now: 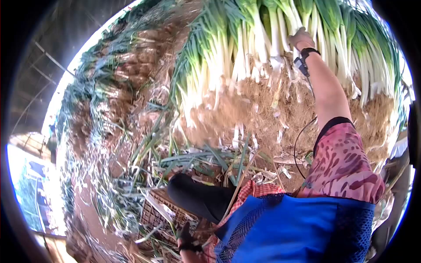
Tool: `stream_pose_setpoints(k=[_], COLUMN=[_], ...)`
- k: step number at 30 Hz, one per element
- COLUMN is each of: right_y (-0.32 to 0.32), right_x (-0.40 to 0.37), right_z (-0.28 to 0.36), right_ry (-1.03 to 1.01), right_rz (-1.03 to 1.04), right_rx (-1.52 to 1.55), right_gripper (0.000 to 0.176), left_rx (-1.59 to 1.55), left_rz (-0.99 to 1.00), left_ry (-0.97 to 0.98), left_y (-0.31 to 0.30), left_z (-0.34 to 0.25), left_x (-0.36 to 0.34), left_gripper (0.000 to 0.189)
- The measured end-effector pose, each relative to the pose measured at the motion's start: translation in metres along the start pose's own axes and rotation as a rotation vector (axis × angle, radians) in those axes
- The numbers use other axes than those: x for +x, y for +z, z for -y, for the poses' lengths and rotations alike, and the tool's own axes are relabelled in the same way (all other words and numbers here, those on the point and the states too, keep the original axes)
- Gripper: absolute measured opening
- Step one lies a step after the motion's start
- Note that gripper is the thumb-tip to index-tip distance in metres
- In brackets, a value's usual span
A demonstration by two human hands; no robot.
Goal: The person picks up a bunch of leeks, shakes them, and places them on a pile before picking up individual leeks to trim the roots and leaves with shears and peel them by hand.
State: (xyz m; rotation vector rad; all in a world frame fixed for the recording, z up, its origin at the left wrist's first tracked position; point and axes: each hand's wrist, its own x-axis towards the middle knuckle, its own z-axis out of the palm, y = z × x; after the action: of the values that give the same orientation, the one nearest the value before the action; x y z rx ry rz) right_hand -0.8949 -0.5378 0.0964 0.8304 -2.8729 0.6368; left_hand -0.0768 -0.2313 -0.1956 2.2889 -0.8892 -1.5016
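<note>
My right hand (pixel 301 39), in a greyish glove with a dark device strapped at the wrist, reaches up to the big row of leeks (pixel 274 39). Its fingers are bent around a white leek stalk among the upright bunches. Low in the view, my left hand (pixel 185 236) wears a dark glove. Its fingers look closed on the end of a pale leek (pixel 160 208) that lies across a brown plastic crate (pixel 149 215); the fingertips are partly hidden. Tangled brown roots (pixel 263 109) hang below the white stalks of the row.
More leeks (pixel 105 74) lie piled along the left. Loose green leaves (pixel 193 160) and trimmings (pixel 114 197) cover the soil between the row and my bent leg (pixel 197 197). A thin black cable (pixel 296 147) runs beside my right arm.
</note>
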Motion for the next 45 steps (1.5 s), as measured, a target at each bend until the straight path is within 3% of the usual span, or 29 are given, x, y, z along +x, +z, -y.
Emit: stream_pose_setpoints(k=[2, 3, 4, 5, 6, 7, 9, 10, 11, 12, 14, 15, 16, 17, 18, 19, 21, 23, 25, 27, 30, 33, 35, 36, 37, 39, 41, 42, 45], right_y=[0.061, 0.055, 0.050, 0.031, 0.007, 0.029, 0.034, 0.048, 0.086, 0.097, 0.086, 0.080, 0.071, 0.093, 0.099, 0.116, 0.131, 0.130, 0.132, 0.140, 0.134, 0.163, 0.181, 0.195, 0.189, 0.192, 0.189, 0.194, 0.209], right_x=[0.083, 0.082, 0.076, 0.012, -0.021, -0.008, -0.082, -0.112, -0.128, -0.184, -0.354, -0.427, -0.483, -0.536, -0.581, -0.627, -0.708, -0.770, -0.825, -0.880, -0.949, -1.028, -1.073, -1.091, -1.099, -1.112, -1.124, -1.131, -1.151], right_z=[-0.048, -0.040, -0.026, -0.002, 0.023, 0.033, 0.077, 0.099, 0.115, 0.133, 0.154, 0.156, 0.157, 0.155, 0.155, 0.148, 0.137, 0.112, 0.105, 0.102, 0.107, 0.093, 0.087, 0.082, 0.088, 0.097, 0.112, 0.116, 0.126], right_ry=[-0.348, -0.348, -0.380, -0.353, -0.375, -0.574, -0.795, -0.934, -1.350, -1.436, -1.236, -1.156, -1.417, -1.608, -1.758, -1.912, -1.978, -2.072, -1.995, -1.928, -1.611, -1.236, -1.092, -0.932, -0.933, -0.978, -0.935, -0.920, -0.877], right_rz=[-0.100, -0.020, -0.110, -0.471, -0.308, -0.566, -0.551, -0.333, -0.357, -0.068, 0.822, 1.158, 1.065, 1.060, 1.189, 1.135, 1.356, 1.490, 1.827, 1.993, 2.303, 2.518, 2.538, 2.611, 2.568, 2.607, 2.580, 2.571, 2.559], right_rx=[0.160, 0.089, -0.212, -0.288, -0.383, -0.417, -0.037, 0.080, -0.016, 0.171, 0.454, 0.475, 0.195, 0.211, 0.211, 0.150, -0.100, 0.178, 0.227, 0.196, -0.045, -0.208, -0.302, -0.316, -0.351, -0.259, -0.319, -0.327, -0.282], right_gripper=[0.079, 0.079, 0.072, 0.078, 0.081, 0.080, 0.072, 0.067, 0.057, 0.054, 0.049, 0.047, 0.051, 0.057, 0.055, 0.051, 0.049, 0.046, 0.043, 0.042, 0.040, 0.038, 0.039, 0.040, 0.039, 0.038, 0.036, 0.035, 0.031], left_rx=[-0.048, -0.182, -0.333, -0.478, -0.053, 0.389, 0.660, 0.791, 0.573, 0.227, -0.150, -0.176, -0.220, -0.355, -0.416, -0.473, -0.618, -0.631, -0.773, -0.688, -0.645, -0.333, -0.271, -0.191, -0.113, -0.008, 0.211, 0.219, 0.181], left_rz=[0.138, 0.141, 0.114, 0.059, 0.081, -0.051, -0.071, -0.095, -0.017, -0.178, -0.428, -0.531, -0.550, -0.423, -0.456, -0.492, -0.338, -0.560, -0.636, -0.790, -0.978, -1.008, -0.974, -0.951, -0.927, -0.824, -0.589, -0.593, -0.577], left_ry=[0.192, 0.010, -0.178, -0.357, -0.001, 0.329, 0.468, 0.539, 0.573, 0.266, -0.021, -0.007, -0.021, -0.019, 0.080, 0.181, 0.199, 0.294, 0.311, 0.164, -0.015, -0.205, -0.348, -0.302, -0.254, -0.415, -0.700, -0.747, -0.784], left_y=[0.032, 0.042, 0.053, 0.065, 0.071, 0.078, 0.084, 0.088, 0.091, 0.095, 0.096, 0.091, 0.080, 0.060, 0.041, 0.017, -0.051, -0.109, -0.167, -0.222, -0.272, -0.274, -0.246, -0.229, -0.213, -0.207, -0.207, -0.207, -0.230], left_z=[0.033, 0.009, -0.023, -0.053, 0.014, 0.074, 0.058, 0.046, 0.056, 0.038, 0.019, 0.023, 0.030, 0.039, 0.045, 0.048, 0.049, 0.082, 0.118, 0.163, 0.249, 0.380, 0.398, 0.432, 0.461, 0.409, 0.405, 0.404, 0.406], left_x=[0.032, 0.005, -0.029, -0.064, 0.005, 0.068, 0.055, 0.046, 0.048, 0.026, 0.005, 0.006, 0.012, 0.011, -0.001, -0.020, -0.064, -0.097, -0.143, -0.180, -0.220, -0.208, -0.185, -0.157, -0.128, -0.106, -0.059, -0.044, -0.024], left_gripper=[0.052, 0.053, 0.053, 0.054, 0.049, 0.044, 0.045, 0.045, 0.046, 0.046, 0.048, 0.049, 0.050, 0.057, 0.050, 0.044, 0.039, 0.040, 0.038, 0.037, 0.036, 0.034, 0.036, 0.041, 0.046, 0.059, 0.081, 0.088, 0.085])
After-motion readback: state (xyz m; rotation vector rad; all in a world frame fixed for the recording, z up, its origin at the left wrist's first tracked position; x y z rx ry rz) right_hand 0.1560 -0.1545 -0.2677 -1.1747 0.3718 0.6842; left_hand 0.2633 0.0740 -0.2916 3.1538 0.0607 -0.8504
